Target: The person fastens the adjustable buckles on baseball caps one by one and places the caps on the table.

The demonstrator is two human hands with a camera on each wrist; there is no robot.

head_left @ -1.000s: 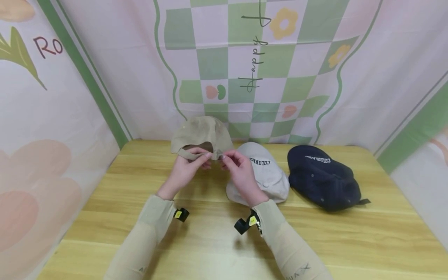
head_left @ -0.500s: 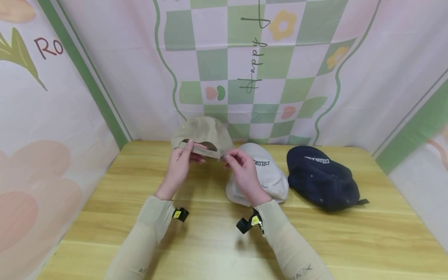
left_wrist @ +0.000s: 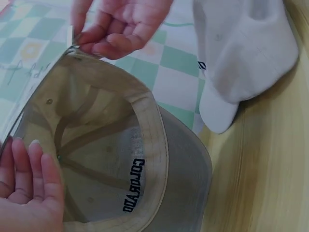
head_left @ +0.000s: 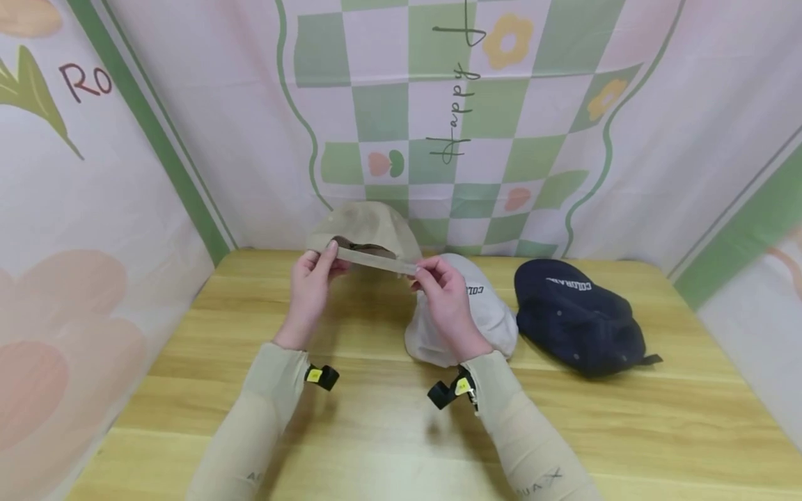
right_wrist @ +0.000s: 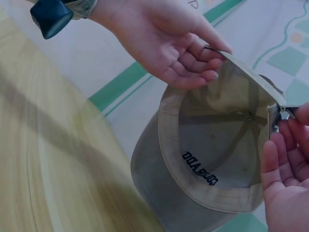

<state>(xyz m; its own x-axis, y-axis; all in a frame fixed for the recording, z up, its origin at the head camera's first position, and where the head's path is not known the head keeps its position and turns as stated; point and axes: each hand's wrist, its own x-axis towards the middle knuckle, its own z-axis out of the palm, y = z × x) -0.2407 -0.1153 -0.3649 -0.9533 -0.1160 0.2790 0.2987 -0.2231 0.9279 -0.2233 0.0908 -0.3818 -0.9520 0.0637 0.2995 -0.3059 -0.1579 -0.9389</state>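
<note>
A khaki baseball cap [head_left: 376, 221] is held up at the far side of the table, its rear opening facing me. Its back strap [head_left: 376, 260] runs taut between both hands. My left hand [head_left: 308, 292] pinches the strap's left end, thumb on the near side. At the other end my right hand [head_left: 447, 300] pinches the strap by its metal buckle [right_wrist: 284, 109]. Both wrist views look into the cap's hollow, where the lettering COLORADO [left_wrist: 134, 186] shows in dark thread near the brim [left_wrist: 186, 179].
A light grey cap [head_left: 491, 316] lies partly behind my right hand. To its right sits a navy cap [head_left: 576, 320] with its strap end sticking out. The wooden table [head_left: 376, 445] meets a patterned cloth backdrop [head_left: 432, 118] at the rear.
My left hand has slid from near the buckle to the strap's left end. The right hand has shifted slightly right and up with the buckle end, and the strap is now straight.
</note>
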